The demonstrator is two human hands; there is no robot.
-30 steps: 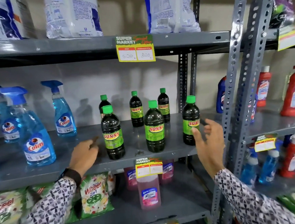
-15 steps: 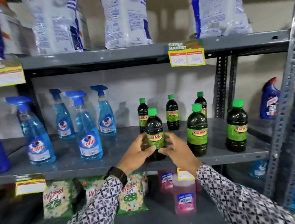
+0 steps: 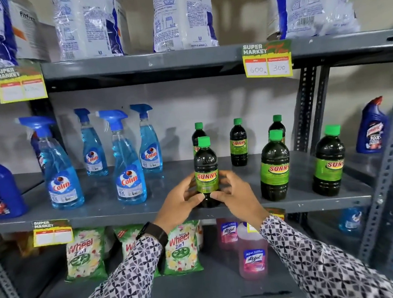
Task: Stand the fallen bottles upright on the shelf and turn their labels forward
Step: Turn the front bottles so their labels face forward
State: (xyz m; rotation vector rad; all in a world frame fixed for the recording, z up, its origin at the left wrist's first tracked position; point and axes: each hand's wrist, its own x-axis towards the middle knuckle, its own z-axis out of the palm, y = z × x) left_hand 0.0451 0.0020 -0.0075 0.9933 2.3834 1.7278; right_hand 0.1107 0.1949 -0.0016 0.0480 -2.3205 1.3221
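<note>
Grey metal shelf (image 3: 125, 209), mid-frame: six dark bottles stand upright, three front, three behind; four blue spray bottles (image 3: 128, 168) stand at left. Your left hand (image 3: 179, 203) and right hand (image 3: 238, 198) both clasp the front-left bottle (image 3: 206, 171) at centre frame, its SUNNY label facing you.

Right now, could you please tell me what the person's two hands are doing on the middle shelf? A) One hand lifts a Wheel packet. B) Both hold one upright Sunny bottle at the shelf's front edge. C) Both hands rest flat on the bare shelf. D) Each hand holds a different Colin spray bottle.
B: the left hand and right hand both have their grip around the same upright Sunny bottle, its label facing forward.
</note>
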